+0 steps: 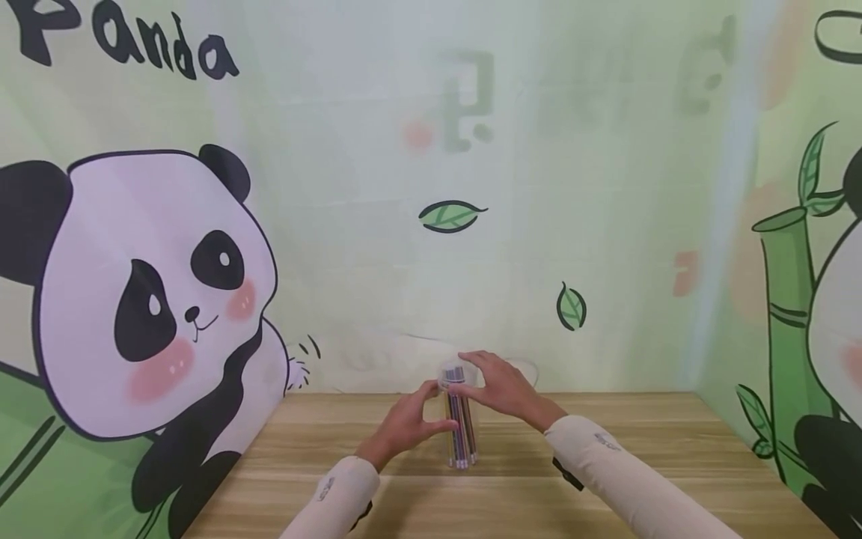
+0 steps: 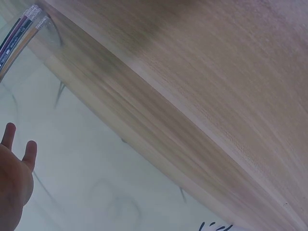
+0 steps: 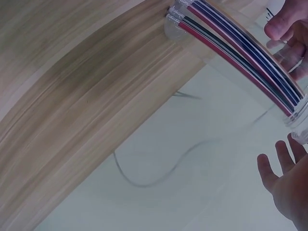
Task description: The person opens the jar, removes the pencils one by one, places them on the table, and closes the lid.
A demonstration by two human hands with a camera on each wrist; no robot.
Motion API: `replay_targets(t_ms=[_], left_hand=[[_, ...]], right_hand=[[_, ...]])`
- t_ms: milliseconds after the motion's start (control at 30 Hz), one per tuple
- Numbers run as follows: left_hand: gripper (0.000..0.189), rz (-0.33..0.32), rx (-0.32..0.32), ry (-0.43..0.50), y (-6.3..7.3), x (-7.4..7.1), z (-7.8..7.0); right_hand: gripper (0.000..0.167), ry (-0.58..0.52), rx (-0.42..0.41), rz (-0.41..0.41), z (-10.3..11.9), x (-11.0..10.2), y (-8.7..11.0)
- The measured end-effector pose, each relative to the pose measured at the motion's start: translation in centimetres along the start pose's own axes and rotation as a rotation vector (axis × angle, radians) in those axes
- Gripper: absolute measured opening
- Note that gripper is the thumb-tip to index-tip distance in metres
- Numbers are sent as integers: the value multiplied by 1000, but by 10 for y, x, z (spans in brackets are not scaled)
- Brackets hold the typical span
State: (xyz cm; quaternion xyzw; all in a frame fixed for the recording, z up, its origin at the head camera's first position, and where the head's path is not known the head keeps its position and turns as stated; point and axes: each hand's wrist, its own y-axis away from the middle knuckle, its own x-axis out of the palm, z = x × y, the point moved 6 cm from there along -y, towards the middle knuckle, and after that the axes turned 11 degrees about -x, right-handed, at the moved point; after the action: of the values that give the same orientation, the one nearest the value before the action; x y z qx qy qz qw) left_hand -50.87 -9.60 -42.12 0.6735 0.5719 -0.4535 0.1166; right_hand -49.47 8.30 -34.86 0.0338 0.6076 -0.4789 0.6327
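A clear plastic jar (image 3: 174,32) packed with several pencils (image 1: 461,430) stands tilted above the table, pencil erasers downward. My left hand (image 1: 404,425) grips the jar's side, its thumb across the front. Around the clear lid (image 3: 301,118) at the top curve the thumb and index finger of my right hand (image 1: 501,385). Its other fingers (image 3: 284,154) spread apart near the lid in the right wrist view. Only the jar's lower end shows in the left wrist view, at the upper left corner. The palm side of each grip is hidden.
A wood-grain table (image 1: 337,486) lies beneath the hands, its back edge against a pale green cloth backdrop (image 1: 377,284). Printed pandas, leaves and bamboo decorate the backdrop. It also closes in the left and right sides.
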Motion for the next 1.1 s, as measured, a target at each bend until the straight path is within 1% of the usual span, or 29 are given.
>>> replay_targets(t_ms=[200,500,733,900,1033,1100], left_hand=[[78,5,-9,2,2,0,0],[81,17,-56,17,3,2,3],[81,10,-51,12,1,2,2],[93,22,-42,-10,1,3,1],[105,20,-41,-44,1,3,2],[107,13,-20,-57,1,2,2]], right_hand=[[71,3,-13,4,-1,-8,3],[69,26,-15,-25,-10,-27,10],[69,52,0,-18,-23,-36,19],[69,61,11,-19,-30,-39,29],[72,47,29,-2,-37,-36,36],[74,38,45,4,-40,-33,41]])
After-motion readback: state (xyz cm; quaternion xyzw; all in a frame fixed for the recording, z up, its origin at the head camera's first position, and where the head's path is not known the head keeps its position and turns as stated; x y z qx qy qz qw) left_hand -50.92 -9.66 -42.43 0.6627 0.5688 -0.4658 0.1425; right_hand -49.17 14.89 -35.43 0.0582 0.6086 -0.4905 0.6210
